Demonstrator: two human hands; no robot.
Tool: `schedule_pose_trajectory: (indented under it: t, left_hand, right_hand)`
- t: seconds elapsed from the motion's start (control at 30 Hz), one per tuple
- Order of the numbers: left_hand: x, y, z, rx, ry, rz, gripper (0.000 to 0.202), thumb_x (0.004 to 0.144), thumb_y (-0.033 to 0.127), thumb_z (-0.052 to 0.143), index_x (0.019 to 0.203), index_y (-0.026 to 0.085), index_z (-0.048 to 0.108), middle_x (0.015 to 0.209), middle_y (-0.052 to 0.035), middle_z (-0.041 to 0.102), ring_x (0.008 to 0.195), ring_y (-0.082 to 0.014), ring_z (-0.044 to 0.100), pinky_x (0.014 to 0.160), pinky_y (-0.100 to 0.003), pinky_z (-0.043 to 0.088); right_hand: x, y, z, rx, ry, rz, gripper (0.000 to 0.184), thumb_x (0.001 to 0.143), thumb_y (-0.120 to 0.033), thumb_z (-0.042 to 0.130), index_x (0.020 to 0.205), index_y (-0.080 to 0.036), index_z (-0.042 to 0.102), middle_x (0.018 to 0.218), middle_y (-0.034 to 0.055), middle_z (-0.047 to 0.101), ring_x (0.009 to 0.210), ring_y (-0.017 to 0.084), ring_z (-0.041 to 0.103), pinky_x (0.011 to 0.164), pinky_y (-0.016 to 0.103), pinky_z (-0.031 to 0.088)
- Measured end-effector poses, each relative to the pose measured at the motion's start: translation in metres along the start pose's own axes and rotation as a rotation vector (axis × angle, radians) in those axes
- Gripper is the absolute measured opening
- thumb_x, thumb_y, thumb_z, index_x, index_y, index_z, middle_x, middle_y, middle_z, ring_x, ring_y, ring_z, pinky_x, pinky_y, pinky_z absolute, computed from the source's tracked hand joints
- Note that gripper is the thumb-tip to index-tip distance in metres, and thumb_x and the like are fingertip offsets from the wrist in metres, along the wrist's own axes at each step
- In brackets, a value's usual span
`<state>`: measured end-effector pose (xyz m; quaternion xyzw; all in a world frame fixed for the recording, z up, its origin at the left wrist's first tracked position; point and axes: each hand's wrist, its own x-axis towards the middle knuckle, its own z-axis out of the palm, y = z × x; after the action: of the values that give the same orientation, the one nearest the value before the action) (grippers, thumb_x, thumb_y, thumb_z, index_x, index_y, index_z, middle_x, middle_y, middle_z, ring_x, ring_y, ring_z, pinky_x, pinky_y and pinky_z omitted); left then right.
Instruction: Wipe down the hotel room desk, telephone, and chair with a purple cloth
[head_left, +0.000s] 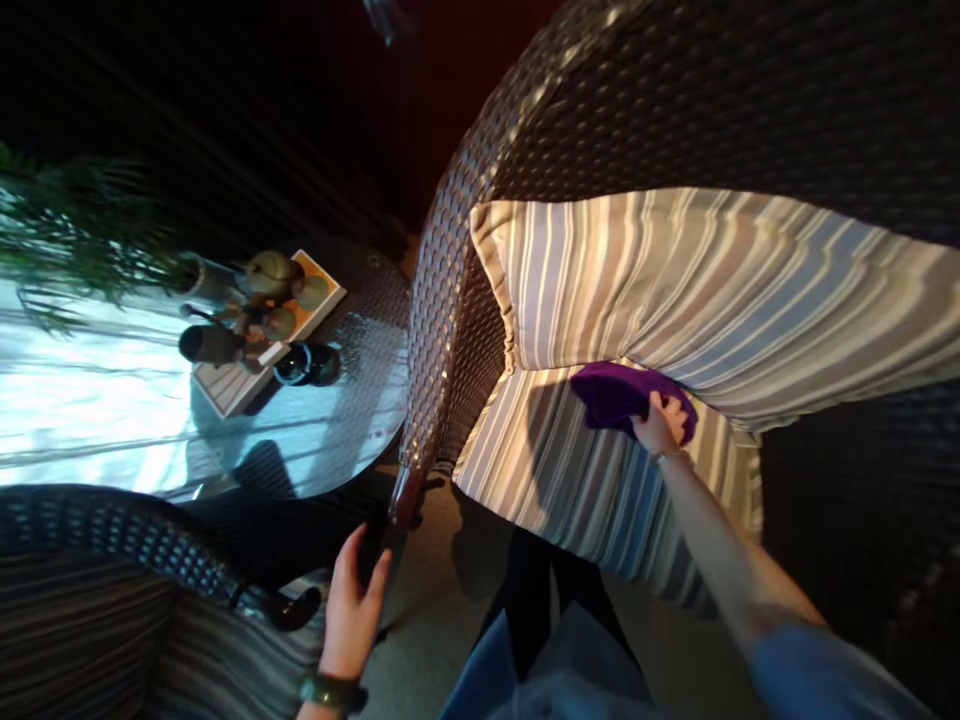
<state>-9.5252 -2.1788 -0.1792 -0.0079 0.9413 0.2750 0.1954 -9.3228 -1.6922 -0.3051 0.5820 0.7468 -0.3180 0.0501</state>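
My right hand grips a purple cloth and presses it on the striped seat cushion of a dark wicker armchair, just below the striped back cushion. My left hand hangs lower left, fingers curled around a dark object that I cannot make out, close to the front end of the chair's armrest.
A round glass-topped side table stands left of the chair, carrying a tray with a plant pot, figurines and a dark cup. Another wicker chair with a striped cushion fills the lower left. Green foliage is at far left.
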Motion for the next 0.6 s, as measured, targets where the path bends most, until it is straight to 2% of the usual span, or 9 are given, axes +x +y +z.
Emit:
schedule_pose_trajectory:
  t: [0.03,0.1,0.2,0.23,0.3,0.37,0.43,0.5,0.6]
  left_hand:
    - [-0.015,-0.02,-0.003,0.009,-0.002,-0.084,0.089,0.067,0.067,0.06,0.137,0.012,0.053,0.147,-0.0205,0.055,0.139,-0.0372,0.051,0.122,-0.05,0.037]
    - [-0.044,-0.057,-0.002,0.015,-0.041,-0.278,0.092,0.06,0.07,0.058,0.132,0.014,0.053,0.147,-0.0222,0.055,0.139,-0.0394,0.051,0.118,-0.051,0.041]
    - [-0.083,-0.104,0.011,0.04,-0.202,-0.516,0.093,0.056,0.07,0.054,0.131,0.015,0.051,0.15,-0.0237,0.052,0.142,-0.0399,0.048,0.114,-0.051,0.045]
    - [-0.094,-0.117,0.017,0.066,-0.24,-0.552,0.092,0.056,0.069,0.052,0.13,0.014,0.051,0.15,-0.0245,0.051,0.142,-0.04,0.048,0.113,-0.05,0.045]
    - [-0.114,-0.14,0.027,0.113,-0.279,-0.579,0.086,0.06,0.065,0.048,0.127,0.013,0.052,0.149,-0.0257,0.053,0.14,-0.0399,0.05,0.111,-0.049,0.046]
    - [-0.132,-0.157,0.034,0.12,-0.311,-0.58,0.076,0.064,0.06,0.046,0.124,0.014,0.053,0.147,-0.0253,0.055,0.135,-0.0376,0.056,0.109,-0.044,0.048]
    - [-0.147,-0.166,0.039,0.101,-0.341,-0.588,0.071,0.066,0.058,0.046,0.121,0.014,0.054,0.146,-0.0253,0.056,0.131,-0.0363,0.059,0.107,-0.041,0.049]
    - [-0.161,-0.17,0.043,0.101,-0.35,-0.599,0.073,0.066,0.058,0.043,0.122,0.011,0.055,0.144,-0.0261,0.057,0.13,-0.038,0.059,0.107,-0.043,0.048]
    - [-0.183,-0.183,0.052,0.075,-0.359,-0.632,0.082,0.062,0.059,0.039,0.122,0.006,0.056,0.142,-0.0283,0.058,0.13,-0.0413,0.058,0.11,-0.047,0.045]
  right_hand:
    - [-0.001,-0.019,0.025,-0.054,0.008,-0.009,0.057,0.09,-0.018,0.056,0.145,-0.003,0.048,0.142,0.031,0.043,0.13,0.043,0.043,0.103,0.061,0.041]
    - [-0.034,-0.058,0.08,-0.104,-0.072,-0.191,0.055,0.091,-0.013,0.052,0.146,-0.01,0.051,0.14,0.0263,0.043,0.125,0.04,0.043,0.099,0.056,0.043]
    - [-0.139,-0.102,0.157,-0.045,-0.493,-0.646,0.044,0.088,-0.008,0.052,0.127,-0.019,0.068,0.129,0.0172,0.055,0.115,0.033,0.047,0.094,0.048,0.044]
    - [-0.179,-0.109,0.177,-0.024,-0.613,-0.745,0.039,0.085,-0.009,0.057,0.117,-0.025,0.073,0.122,0.0109,0.06,0.114,0.03,0.049,0.094,0.044,0.044]
    - [-0.248,-0.106,0.198,-0.031,-0.936,-0.861,0.032,0.076,-0.007,0.066,0.099,-0.025,0.078,0.101,0.0044,0.066,0.098,0.022,0.057,0.088,0.034,0.047]
    - [-0.284,-0.087,0.19,0.01,-1.09,-0.87,0.032,0.065,-0.002,0.069,0.088,-0.022,0.078,0.091,0.0024,0.067,0.089,0.019,0.06,0.085,0.029,0.049]
    - [-0.275,-0.058,0.149,0.152,-1.0,-0.839,0.037,0.06,0.002,0.063,0.086,-0.019,0.077,0.094,0.0037,0.068,0.093,0.02,0.062,0.088,0.03,0.05]
    - [-0.22,-0.03,0.086,0.288,-0.693,-0.799,0.043,0.062,0.003,0.054,0.091,-0.018,0.077,0.102,0.0062,0.068,0.104,0.022,0.061,0.097,0.037,0.048]
    - [-0.088,-0.009,-0.001,0.172,-0.121,-0.686,0.042,0.07,-0.001,0.052,0.103,-0.012,0.077,0.121,0.0137,0.066,0.122,0.031,0.055,0.111,0.052,0.036]
